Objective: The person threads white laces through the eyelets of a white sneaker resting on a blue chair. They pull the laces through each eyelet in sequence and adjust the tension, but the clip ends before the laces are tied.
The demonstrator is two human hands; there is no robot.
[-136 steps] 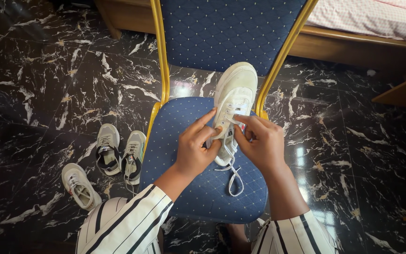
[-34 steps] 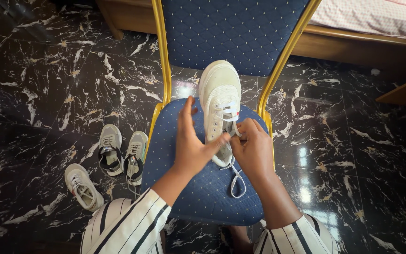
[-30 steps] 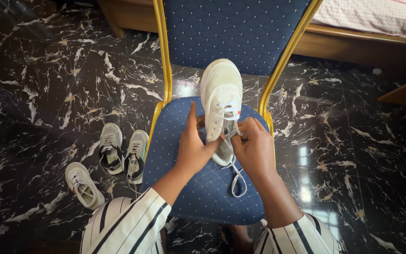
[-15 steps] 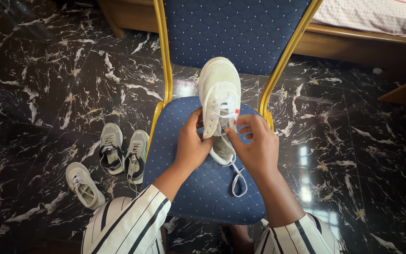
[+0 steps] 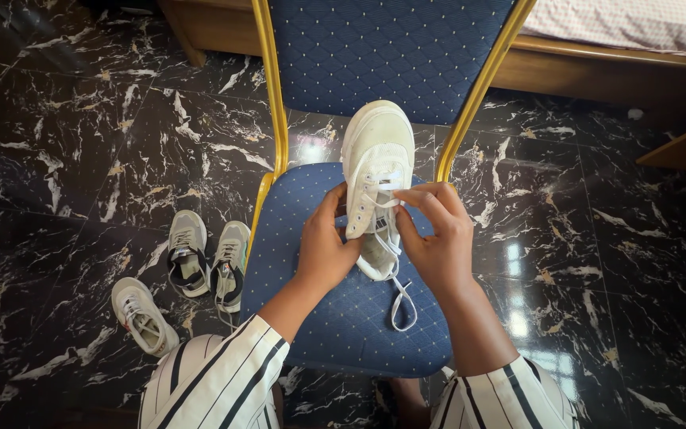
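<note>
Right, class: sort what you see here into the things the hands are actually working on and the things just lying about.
In hand:
white sneaker, on the blue chair seat
its white lace
left hand, steadying the sneaker's side
right hand, fingers at the lacing

Lying about:
grey pair of sneakers on the floor
single pale sneaker on the floor
bed behind

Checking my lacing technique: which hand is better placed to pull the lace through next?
Probably the right hand: its fingertips pinch the white lace over the eyelets, while the left hand grips the white sneaker by its side on the chair.
</note>
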